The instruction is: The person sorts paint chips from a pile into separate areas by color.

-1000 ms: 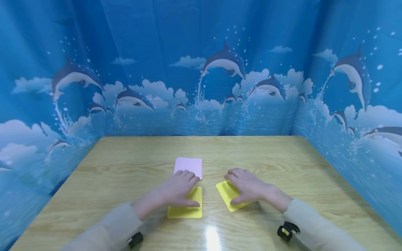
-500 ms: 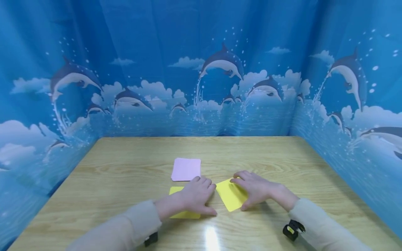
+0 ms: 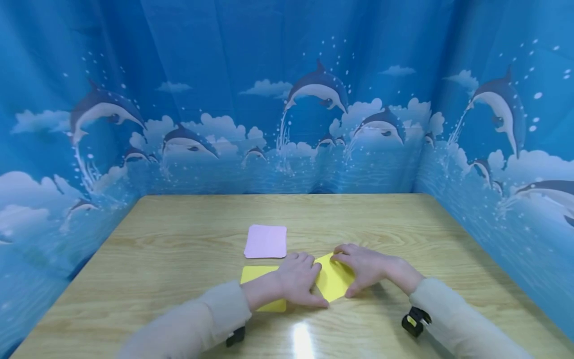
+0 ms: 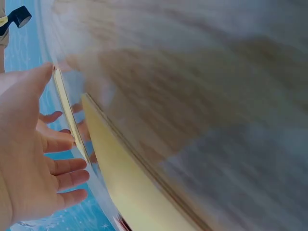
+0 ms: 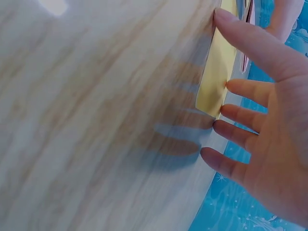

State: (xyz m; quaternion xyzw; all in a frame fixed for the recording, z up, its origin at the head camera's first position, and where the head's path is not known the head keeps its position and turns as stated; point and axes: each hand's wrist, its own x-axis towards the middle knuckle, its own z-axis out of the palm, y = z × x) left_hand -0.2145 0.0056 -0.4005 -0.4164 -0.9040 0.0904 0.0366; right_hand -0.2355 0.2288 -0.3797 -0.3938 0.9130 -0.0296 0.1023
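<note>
Two yellow square cards with rounded corners lie on the wooden table. My right hand (image 3: 364,268) spreads around the right side of the tilted right-hand card (image 3: 333,279), thumb at its near edge and fingertips at its far edge. From the other side, my left hand (image 3: 299,280) reaches this same card, its thumb tip (image 4: 49,68) and extended fingers close along the edge. The left forearm passes over the other yellow card (image 3: 255,273), partly hiding it; in the left wrist view that card (image 4: 120,168) has a layered edge. Behind it is a pink square card (image 3: 266,242).
The wooden tabletop (image 3: 179,249) ends at a blue curtain (image 3: 215,65) printed with dolphins, which encloses the back and sides. Black wrist devices (image 3: 414,321) sit below both sleeves. A bright reflection shows near the front.
My left hand has moved right from the left yellow card to the right one. My right hand has shifted slightly right to that card's outer side. The cards stay about where they were.
</note>
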